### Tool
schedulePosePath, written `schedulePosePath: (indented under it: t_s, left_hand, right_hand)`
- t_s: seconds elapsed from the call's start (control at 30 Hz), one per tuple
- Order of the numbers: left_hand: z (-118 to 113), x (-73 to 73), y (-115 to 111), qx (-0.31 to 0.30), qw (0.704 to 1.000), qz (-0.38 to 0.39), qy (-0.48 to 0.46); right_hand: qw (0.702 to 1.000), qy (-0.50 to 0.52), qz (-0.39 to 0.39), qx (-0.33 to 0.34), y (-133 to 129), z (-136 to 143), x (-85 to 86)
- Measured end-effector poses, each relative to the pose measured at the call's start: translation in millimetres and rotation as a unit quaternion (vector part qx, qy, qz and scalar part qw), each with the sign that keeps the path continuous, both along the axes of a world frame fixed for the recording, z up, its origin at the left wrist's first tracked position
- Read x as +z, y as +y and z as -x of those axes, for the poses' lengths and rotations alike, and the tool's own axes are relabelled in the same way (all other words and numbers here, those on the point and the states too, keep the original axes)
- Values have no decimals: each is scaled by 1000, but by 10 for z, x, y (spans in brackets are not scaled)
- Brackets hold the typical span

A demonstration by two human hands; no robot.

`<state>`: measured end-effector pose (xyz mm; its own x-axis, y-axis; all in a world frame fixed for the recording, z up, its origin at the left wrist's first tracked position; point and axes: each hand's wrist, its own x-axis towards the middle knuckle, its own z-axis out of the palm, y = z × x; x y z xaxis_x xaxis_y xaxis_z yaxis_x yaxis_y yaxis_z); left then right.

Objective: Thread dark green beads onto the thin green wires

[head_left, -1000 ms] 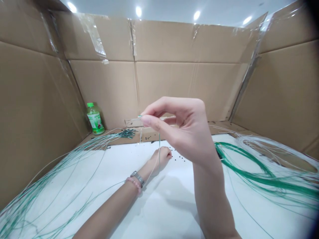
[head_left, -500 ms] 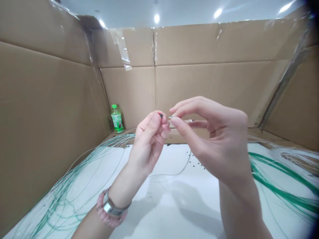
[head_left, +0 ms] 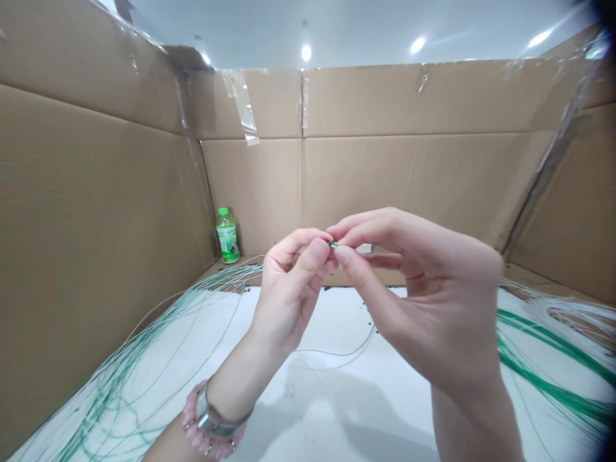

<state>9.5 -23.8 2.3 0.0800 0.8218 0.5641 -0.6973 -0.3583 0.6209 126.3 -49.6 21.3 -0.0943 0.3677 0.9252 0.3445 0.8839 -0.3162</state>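
My left hand [head_left: 293,295] is closed in a pinch on a tiny dark green piece [head_left: 330,244], too small to name closely. Across from it, my right hand [head_left: 428,301] pinches the tip of a thin wire [head_left: 335,245] between thumb and index finger. Piece and wire tip meet between the fingertips; whether the tip sits inside the piece I cannot tell. Both hands are raised above the white table top [head_left: 308,410]. A thin pale wire [head_left: 356,351] curves over the table beneath them.
Green and white wires [head_left: 125,366] fan out along the left side. On the right lie thick green wire bundles [head_left: 553,385] and white wires [head_left: 568,311]. A green-capped bottle [head_left: 228,237] stands in the back left corner. Cardboard walls [head_left: 409,173] enclose the table.
My hands have come together, closing the gap between the dark green piece and the wire tip. The whole view has shifted slightly downward in the picture.
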Motion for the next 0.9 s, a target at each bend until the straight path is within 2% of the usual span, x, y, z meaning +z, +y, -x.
schedulePosePath:
  t_s: [0.27, 0.63, 0.9]
  left_hand:
    - [-13, -21, 17, 70, 997, -13, 23]
    - [15, -63, 41, 139, 979, -141, 41]
    - [64, -42, 46, 150, 969, -173, 88]
  right_hand:
    - [1000, -4, -30, -7, 0, -3, -7]
    - [999, -22, -41, -13, -52, -10, 13]
    - [997, -49, -44, -35, -88, -45, 30]
